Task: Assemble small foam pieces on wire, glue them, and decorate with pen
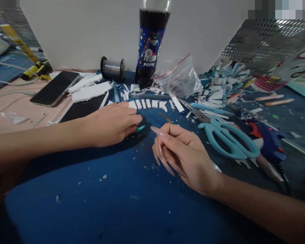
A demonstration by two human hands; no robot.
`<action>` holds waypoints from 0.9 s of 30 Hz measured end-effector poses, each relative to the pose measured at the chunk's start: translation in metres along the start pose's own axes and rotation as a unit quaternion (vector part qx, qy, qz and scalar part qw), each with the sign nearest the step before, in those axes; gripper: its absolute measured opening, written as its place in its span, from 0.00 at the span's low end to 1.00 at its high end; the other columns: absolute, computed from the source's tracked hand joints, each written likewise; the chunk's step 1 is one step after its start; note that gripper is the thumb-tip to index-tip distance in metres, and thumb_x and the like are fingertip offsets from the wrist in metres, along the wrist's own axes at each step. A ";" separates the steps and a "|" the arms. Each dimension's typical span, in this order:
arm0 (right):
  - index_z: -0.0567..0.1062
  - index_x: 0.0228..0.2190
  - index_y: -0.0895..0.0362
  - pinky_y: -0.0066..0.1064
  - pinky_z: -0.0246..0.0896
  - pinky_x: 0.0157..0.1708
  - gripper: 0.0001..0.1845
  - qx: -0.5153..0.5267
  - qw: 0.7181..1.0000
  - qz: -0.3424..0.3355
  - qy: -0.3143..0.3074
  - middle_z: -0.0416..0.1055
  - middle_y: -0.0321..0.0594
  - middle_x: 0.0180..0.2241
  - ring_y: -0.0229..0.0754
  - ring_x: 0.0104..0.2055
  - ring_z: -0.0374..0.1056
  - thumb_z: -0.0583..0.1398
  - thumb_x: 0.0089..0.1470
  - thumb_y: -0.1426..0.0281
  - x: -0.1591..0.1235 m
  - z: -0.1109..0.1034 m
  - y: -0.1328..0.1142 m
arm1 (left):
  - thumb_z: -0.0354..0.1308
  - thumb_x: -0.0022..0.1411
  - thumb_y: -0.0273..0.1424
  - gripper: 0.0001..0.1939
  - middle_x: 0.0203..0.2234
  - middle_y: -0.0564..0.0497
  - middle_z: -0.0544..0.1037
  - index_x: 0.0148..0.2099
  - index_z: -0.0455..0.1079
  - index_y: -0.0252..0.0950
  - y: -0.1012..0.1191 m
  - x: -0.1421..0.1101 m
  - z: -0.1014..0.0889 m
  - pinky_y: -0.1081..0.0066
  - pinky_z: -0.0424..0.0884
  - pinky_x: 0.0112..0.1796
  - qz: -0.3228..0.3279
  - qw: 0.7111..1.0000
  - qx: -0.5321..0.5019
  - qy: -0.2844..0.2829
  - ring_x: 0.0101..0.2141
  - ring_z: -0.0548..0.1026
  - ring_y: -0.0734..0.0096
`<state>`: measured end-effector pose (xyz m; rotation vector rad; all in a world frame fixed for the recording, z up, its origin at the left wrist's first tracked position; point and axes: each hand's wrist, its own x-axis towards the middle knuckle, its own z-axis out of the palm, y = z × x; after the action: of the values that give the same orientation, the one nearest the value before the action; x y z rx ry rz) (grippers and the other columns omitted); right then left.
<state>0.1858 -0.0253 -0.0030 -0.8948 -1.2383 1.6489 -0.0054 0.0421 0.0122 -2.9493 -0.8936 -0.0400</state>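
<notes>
My left hand (112, 123) rests knuckles-up on the blue mat (122, 196), fingers curled and pinched on a small teal piece (140, 128) that sticks out at the fingertips. My right hand (185, 154) lies just right of it, closed round a thin craft knife whose blade (165, 117) points up and away toward the left hand; the handle end (217, 167) shows behind the wrist. A row of small white foam blocks (147, 103) lies just beyond both hands.
Teal scissors (223, 135) and a blue glue gun (266, 145) lie to the right. A Pepsi bottle (151, 44), a wire spool (113, 68) and a plastic bag (178, 78) stand at the back. A phone (55, 88) and white foam strips (91, 91) sit left. Scraps litter the mat.
</notes>
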 end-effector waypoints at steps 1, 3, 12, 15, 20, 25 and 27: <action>0.63 0.21 0.56 0.26 0.54 0.18 0.18 -0.001 1.000 0.000 -0.001 0.56 0.27 0.11 0.30 0.13 0.52 0.55 0.61 0.65 0.000 0.000 0.000 | 0.50 0.63 0.27 0.08 0.25 0.50 0.68 0.30 0.63 0.35 0.000 0.000 0.000 0.67 0.58 0.30 -0.003 1.000 0.016 0.014 0.29 0.63 0.66; 0.63 0.21 0.56 0.25 0.54 0.18 0.18 -0.002 1.000 0.003 -0.002 0.56 0.27 0.11 0.29 0.13 0.52 0.55 0.61 0.66 0.000 0.000 0.000 | 0.50 0.63 0.26 0.08 0.25 0.50 0.68 0.30 0.63 0.35 0.000 0.000 0.000 0.67 0.57 0.30 -0.003 0.998 0.045 0.040 0.30 0.63 0.65; 0.65 0.20 0.57 0.25 0.57 0.22 0.17 0.024 1.000 0.003 -0.005 0.58 0.28 0.12 0.29 0.15 0.54 0.56 0.61 0.68 0.001 -0.001 0.001 | 0.51 0.63 0.29 0.05 0.25 0.49 0.70 0.33 0.65 0.36 -0.001 -0.001 0.005 0.66 0.53 0.28 0.072 0.990 0.112 0.047 0.30 0.65 0.62; 0.66 0.21 0.56 0.26 0.56 0.23 0.17 0.039 0.999 0.005 -0.003 0.59 0.28 0.12 0.30 0.16 0.54 0.55 0.61 0.69 0.001 -0.001 0.001 | 0.51 0.62 0.29 0.04 0.26 0.49 0.70 0.35 0.66 0.37 -0.001 -0.001 0.005 0.66 0.51 0.28 0.075 0.986 0.145 0.042 0.31 0.66 0.61; 0.65 0.19 0.57 0.26 0.53 0.19 0.18 0.060 0.998 0.012 0.005 0.57 0.28 0.10 0.30 0.13 0.52 0.54 0.61 0.70 0.003 -0.001 0.000 | 0.55 0.55 0.24 0.06 0.24 0.50 0.70 0.36 0.67 0.38 -0.001 -0.001 0.006 0.66 0.49 0.28 0.123 0.977 0.170 0.036 0.30 0.66 0.62; 0.66 0.19 0.57 0.26 0.53 0.19 0.18 0.068 0.997 0.025 0.018 0.58 0.28 0.10 0.30 0.12 0.50 0.53 0.61 0.71 0.005 -0.001 0.000 | 0.51 0.59 0.24 0.04 0.22 0.51 0.69 0.33 0.65 0.36 -0.004 0.000 0.007 0.65 0.49 0.28 0.149 0.978 0.140 0.047 0.27 0.65 0.65; 0.66 0.19 0.57 0.26 0.53 0.19 0.18 0.071 0.997 0.020 0.021 0.57 0.28 0.09 0.30 0.11 0.49 0.53 0.61 0.71 0.004 -0.001 0.000 | 0.49 0.62 0.25 0.06 0.22 0.51 0.68 0.32 0.64 0.35 -0.002 0.000 0.004 0.66 0.52 0.28 0.117 0.986 0.105 0.054 0.27 0.64 0.66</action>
<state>0.1853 -0.0211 -0.0037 -0.8657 -1.0668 1.7185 -0.0069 0.0440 0.0083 -2.8019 -0.5013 -0.0870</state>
